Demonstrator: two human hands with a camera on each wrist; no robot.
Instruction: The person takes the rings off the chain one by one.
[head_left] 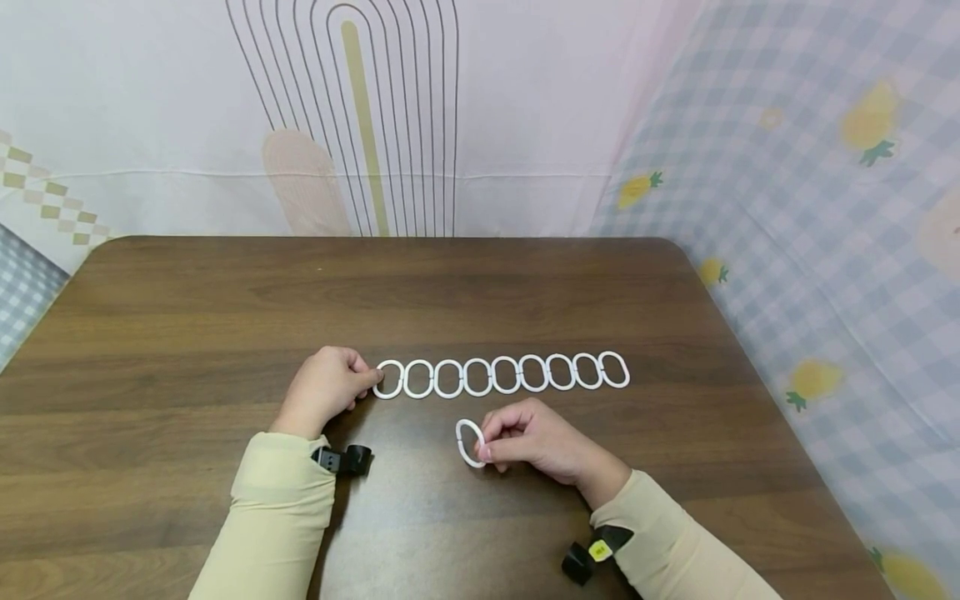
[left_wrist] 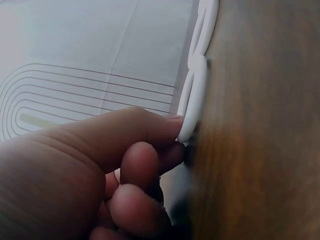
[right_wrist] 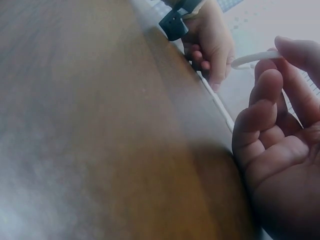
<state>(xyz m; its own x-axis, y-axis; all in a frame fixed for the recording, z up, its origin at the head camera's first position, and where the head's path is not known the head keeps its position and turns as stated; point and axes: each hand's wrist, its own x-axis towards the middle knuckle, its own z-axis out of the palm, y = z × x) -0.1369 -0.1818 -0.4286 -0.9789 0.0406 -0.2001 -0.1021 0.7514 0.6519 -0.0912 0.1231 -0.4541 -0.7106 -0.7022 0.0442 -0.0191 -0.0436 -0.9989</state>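
A row of several white oval plastic link rings [head_left: 477, 361] lies joined end to end across the table. At its left end my left hand [head_left: 322, 387] pinches the leftmost ring [left_wrist: 197, 97] between thumb and finger, and that ring stays down by the tabletop. A separate white oval ring [head_left: 460, 433] is held in my right hand [head_left: 543, 442], pinched by thumb and fingers in front of the row's middle. The right wrist view shows this loose ring [right_wrist: 257, 58] tilted, apart from the row; its far part is hard to make out.
The brown wooden table [head_left: 450, 292] has rounded far corners. Behind it hangs a pale patterned cloth [head_left: 525, 100], and a checked cloth with pineapples [head_left: 787, 250] drapes along the right side. Black straps with small devices [head_left: 352, 460] sit on both wrists.
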